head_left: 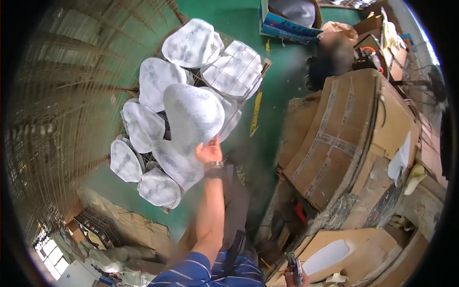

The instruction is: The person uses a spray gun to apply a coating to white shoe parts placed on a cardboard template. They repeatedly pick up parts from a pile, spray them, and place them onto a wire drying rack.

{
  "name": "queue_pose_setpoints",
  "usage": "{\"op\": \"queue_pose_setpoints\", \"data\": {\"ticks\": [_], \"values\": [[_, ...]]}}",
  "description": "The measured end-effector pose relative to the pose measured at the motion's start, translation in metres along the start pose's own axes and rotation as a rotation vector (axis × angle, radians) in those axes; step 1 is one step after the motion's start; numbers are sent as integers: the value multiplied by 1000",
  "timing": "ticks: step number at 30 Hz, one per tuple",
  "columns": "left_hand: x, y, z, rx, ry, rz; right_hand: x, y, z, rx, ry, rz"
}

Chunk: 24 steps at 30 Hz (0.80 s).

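My left hand [209,151], with a band on its wrist, grips the near edge of a large grey-white seat-shaped pad [191,112] with a rounded, mottled surface. Beneath and around this pad lies a stack of similar pads [160,83], spread over a low wire-and-frame rack [266,67]. One of them, a pad [179,160], sits just under the held one. At the bottom edge my right hand [290,279] is closed around a metal hand tool [295,269]; its exact kind is hard to make out, and most of the hand is cut off.
A large taped cardboard sheet [330,138] covers a bench at the right. Below it, a white oval piece [327,256] lies on cardboard. Thin wire-like rods [62,110] rise along the left. A blue box [287,28] stands far off, near a blurred person [330,62].
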<state>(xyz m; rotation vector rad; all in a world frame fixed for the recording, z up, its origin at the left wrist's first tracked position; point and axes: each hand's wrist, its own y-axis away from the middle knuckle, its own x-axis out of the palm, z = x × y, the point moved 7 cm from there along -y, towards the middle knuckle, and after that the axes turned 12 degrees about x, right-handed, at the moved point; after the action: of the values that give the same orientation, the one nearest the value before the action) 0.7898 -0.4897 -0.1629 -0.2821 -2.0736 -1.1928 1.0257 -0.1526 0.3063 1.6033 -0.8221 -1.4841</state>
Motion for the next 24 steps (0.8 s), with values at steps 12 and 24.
{"op": "queue_pose_setpoints", "data": {"ticks": [12, 24], "values": [[-123, -73, 58, -187, -1151, -544, 22, -39, 66, 116, 0, -70], [-107, -97, 23, 112, -2298, 298, 0, -34, 38, 54, -46, 1]]}}
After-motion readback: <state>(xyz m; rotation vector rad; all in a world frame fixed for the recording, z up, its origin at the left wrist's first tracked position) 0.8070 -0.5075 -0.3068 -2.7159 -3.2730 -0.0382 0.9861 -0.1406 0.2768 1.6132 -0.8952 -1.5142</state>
